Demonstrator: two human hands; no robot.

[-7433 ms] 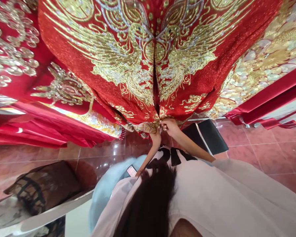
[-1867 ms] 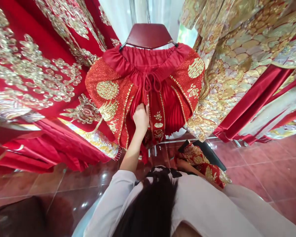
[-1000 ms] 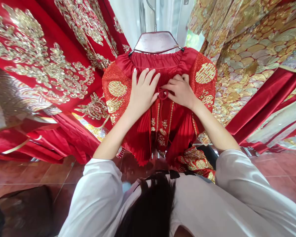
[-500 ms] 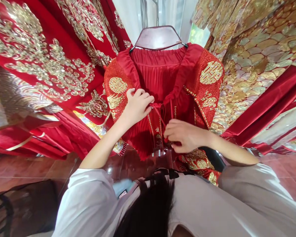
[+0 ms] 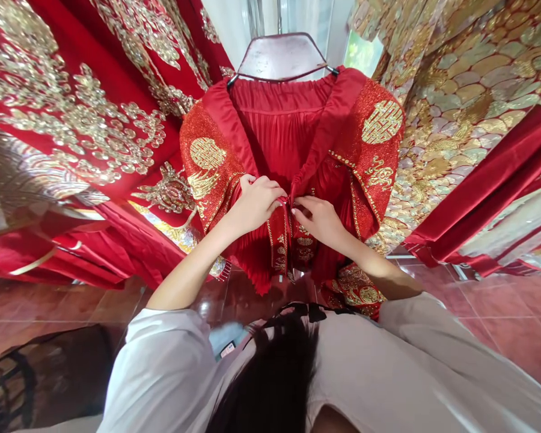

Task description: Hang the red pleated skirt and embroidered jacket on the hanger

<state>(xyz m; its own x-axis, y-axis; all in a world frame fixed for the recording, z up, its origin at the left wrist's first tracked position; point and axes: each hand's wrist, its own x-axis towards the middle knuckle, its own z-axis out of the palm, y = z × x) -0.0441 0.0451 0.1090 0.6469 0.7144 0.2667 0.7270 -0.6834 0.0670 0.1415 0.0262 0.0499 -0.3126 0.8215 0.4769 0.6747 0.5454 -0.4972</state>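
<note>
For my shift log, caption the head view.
Left hand pinching the red tie, right hand beside it, at the waist of a gold-embroidered pleated skirt on a hanger.

The skirt [image 5: 284, 135] hangs from a hanger [image 5: 282, 59] before the person, between a left garment [image 5: 83, 78] and a right garment [image 5: 462, 114]. A bundled cloth [image 5: 357, 287] lies below the skirt's right side; what looks like a bag [image 5: 67, 367] sits at lower left, above the floor [image 5: 507, 291].

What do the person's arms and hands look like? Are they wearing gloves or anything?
Loose, pale, plain sleeves end near the elbows. Below them, the forearms are bare. The left hand and right hand have no gloves, and I see no rings or bracelets.
</note>
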